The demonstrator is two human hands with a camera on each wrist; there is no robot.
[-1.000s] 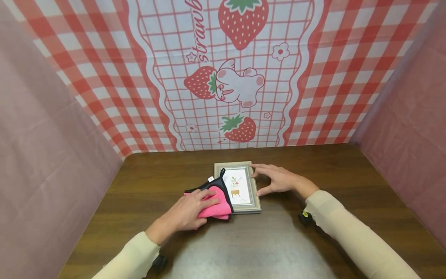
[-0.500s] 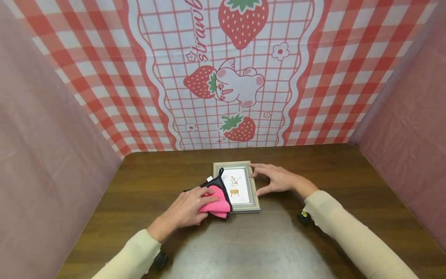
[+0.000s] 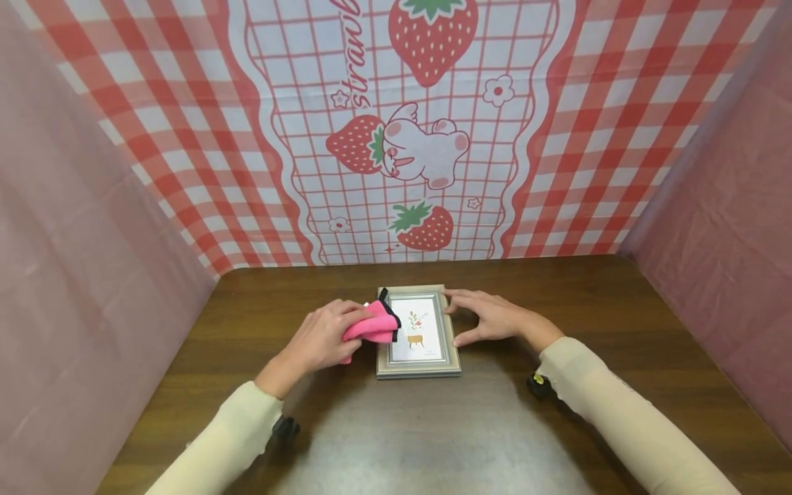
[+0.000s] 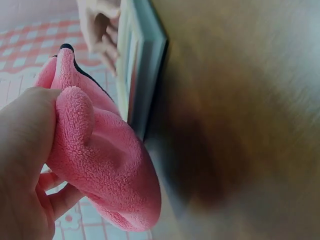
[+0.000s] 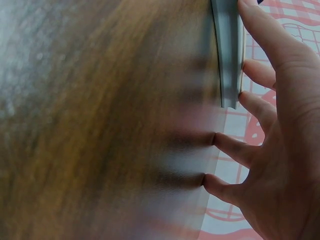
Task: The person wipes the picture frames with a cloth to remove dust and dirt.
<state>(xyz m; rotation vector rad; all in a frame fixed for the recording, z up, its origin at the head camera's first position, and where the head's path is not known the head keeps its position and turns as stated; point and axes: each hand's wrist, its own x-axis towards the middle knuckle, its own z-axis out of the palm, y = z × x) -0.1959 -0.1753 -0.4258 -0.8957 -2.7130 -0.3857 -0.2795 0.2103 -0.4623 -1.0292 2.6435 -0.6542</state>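
Observation:
A picture frame [image 3: 418, 370] lies flat on the wooden table, showing a small plant drawing behind its pane. My left hand [image 3: 324, 335] pinches a bunched pink cloth [image 3: 374, 323] with black trim over the frame's left side. In the left wrist view, the fluffy pink cloth [image 4: 105, 165] bulges between thumb and fingers, and its lower fold hangs past the frame's edge. My right hand [image 3: 485, 316] rests its spread fingertips and thumb along the frame's right edge. Seen from the right wrist, two fingertips [image 5: 215, 140] reach down to the table beyond the frame's corner.
The brown tabletop [image 3: 433, 440] stretches around the frame on every side. A red-and-white checked strawberry cloth [image 3: 482, 151] hangs behind the table's back edge. Plain pink sheets hang at the left [image 3: 80, 240] and right [image 3: 730, 206].
My left hand has lifted the cloth up and to the left and bunched it tighter, uncovering the frame's lower left corner. My right hand stays at the right edge.

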